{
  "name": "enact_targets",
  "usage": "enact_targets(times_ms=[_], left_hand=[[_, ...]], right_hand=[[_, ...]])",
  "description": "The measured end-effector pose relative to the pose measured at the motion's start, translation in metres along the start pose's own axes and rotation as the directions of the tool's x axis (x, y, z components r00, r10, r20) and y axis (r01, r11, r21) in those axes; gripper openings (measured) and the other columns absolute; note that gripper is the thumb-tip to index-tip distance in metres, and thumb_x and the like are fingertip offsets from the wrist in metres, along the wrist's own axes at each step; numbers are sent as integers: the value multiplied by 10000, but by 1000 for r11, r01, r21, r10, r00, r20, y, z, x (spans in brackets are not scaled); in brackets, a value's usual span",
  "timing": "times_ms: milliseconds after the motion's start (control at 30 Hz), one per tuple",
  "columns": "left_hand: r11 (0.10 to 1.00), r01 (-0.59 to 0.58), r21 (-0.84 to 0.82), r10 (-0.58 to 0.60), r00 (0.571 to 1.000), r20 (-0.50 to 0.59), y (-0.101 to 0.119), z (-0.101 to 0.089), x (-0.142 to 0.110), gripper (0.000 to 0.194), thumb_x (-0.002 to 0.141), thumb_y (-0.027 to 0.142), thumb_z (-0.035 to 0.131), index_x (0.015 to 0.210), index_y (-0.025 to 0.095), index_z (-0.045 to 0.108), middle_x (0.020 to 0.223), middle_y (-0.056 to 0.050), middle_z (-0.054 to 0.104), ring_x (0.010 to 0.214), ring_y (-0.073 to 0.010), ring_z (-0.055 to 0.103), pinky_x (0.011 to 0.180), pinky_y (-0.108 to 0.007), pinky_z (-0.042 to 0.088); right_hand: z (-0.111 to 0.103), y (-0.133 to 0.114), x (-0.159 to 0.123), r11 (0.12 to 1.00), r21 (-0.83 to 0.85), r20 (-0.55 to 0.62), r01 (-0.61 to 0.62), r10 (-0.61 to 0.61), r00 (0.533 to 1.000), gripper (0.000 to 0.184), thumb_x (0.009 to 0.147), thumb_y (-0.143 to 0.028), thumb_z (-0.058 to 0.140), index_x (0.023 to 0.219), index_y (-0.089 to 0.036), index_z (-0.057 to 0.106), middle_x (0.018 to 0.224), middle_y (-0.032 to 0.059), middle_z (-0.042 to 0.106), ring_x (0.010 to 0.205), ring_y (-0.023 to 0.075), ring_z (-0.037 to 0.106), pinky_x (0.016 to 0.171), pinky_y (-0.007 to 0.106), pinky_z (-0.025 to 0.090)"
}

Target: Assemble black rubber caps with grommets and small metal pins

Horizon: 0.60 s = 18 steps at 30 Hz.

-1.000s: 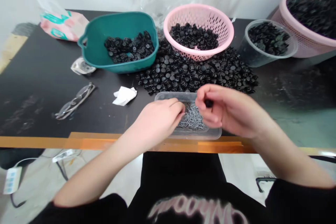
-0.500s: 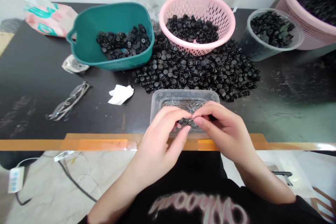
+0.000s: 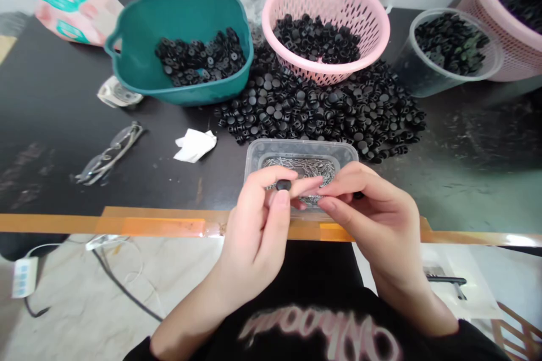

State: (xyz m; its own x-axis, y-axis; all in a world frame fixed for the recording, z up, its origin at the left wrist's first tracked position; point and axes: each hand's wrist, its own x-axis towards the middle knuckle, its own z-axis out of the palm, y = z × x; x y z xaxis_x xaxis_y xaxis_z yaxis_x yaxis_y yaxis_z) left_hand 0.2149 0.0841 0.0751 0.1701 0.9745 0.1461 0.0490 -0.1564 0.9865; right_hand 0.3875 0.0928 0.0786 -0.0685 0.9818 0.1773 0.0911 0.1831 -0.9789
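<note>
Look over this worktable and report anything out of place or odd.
A heap of black pieces lies loose on the table in front of the pink basket, perhaps spilled. A crumpled tissue left of the clear box looks like litter.

Blurred "Who…" on black shirt (image 3: 313, 307)

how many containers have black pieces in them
4: the green tub at back left, the middle pink basket beside it, the clear bucket further right, and the far-right pink basket, cut off by the frame. More may be out of view.
</note>
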Motion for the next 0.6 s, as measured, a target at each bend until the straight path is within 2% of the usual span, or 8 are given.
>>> enact_targets(times_ms=[100,167,267,333,400,600], left_hand=[[996,-53,72,53,999,-5,1,0,1,221,1082,207,481,1245,272,616,1310,-10,667,1235,-116,625,1097,-232,488],[994,-69,82,73,996,-42,2,0,2,193,1059,239,547,1172,276,699,1228,-6,634,1188,-105,597,1059,-192,481],[992,30,-120,-36,998,-50,1,2,5,237,1061,272,550,1194,340,734,1098,4,610,999,-95,599,910,-191,525],[956,112,-272,-113,994,11,0,6,6,258,1066,289,537,1193,373,745,1123,6,636,1033,-121,617,956,-242,532],[923,150,-354,-140,989,54,0,10,7,263,1065,302,536,1163,382,767,1145,0,658,1110,-155,626,1036,-304,525],[932,135,-336,-132,991,31,0,13,5,236,1041,334,575,1148,384,779,1142,-15,692,1120,-186,651,1072,-378,555]], right_hand=[[3,-1,-2,999,-38,-9,35,-35,999,127,899,-103,759,898,-228,735,804,-39,599,759,95,523,672,241,451],[4,-1,-3,997,-50,2,67,-67,998,137,893,-85,751,893,-218,720,800,-38,605,757,95,526,661,242,449],[6,-1,-4,995,-40,4,90,-90,996,136,895,-86,742,899,-219,712,803,-32,626,762,104,549,640,252,449],[7,-1,-5,994,-46,-13,97,-97,995,144,892,-86,741,890,-226,708,793,-30,626,758,113,556,637,266,451],[9,0,-6,993,-67,-43,102,-105,994,156,889,-90,745,876,-239,702,772,-28,620,740,125,553,633,287,452],[10,1,-12,973,-183,-140,139,-166,976,183,900,-135,734,947,-311,713,743,17,649,720,214,594,598,385,476]])
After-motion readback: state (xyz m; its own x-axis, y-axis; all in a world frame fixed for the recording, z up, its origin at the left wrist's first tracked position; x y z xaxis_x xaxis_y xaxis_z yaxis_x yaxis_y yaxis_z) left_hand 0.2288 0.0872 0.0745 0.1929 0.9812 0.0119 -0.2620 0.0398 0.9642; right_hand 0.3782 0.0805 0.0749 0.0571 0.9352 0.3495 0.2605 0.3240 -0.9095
